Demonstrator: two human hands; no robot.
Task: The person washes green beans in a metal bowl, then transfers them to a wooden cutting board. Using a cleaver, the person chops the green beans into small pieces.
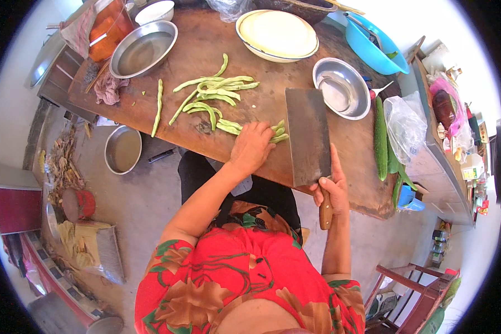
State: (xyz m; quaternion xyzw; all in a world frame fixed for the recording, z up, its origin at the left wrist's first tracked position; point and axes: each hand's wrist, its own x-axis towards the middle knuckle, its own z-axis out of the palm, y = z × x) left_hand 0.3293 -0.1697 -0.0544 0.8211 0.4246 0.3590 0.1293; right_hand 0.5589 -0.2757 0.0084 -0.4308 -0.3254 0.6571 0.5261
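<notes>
Faint print on the clear plastic bag [406,125], between two and three o'clock, is too small to read. The metal basin [150,28] towards eleven on the table [197,58] holds liquid; the blue basin [373,58], between one and two, holds a green piece. The left hand [254,147] curls over green beans [228,127] at centre; the right hand [335,192] grips the wooden-handled cleaver [309,139] at its three o'clock.

Beans [220,92] are pale green; cleaver blade [308,136] is dark grey, handle [325,212] brown. Shirt [256,261] is red, brown-and-green leaf-patterned. Basin [381,62] is blue.
</notes>
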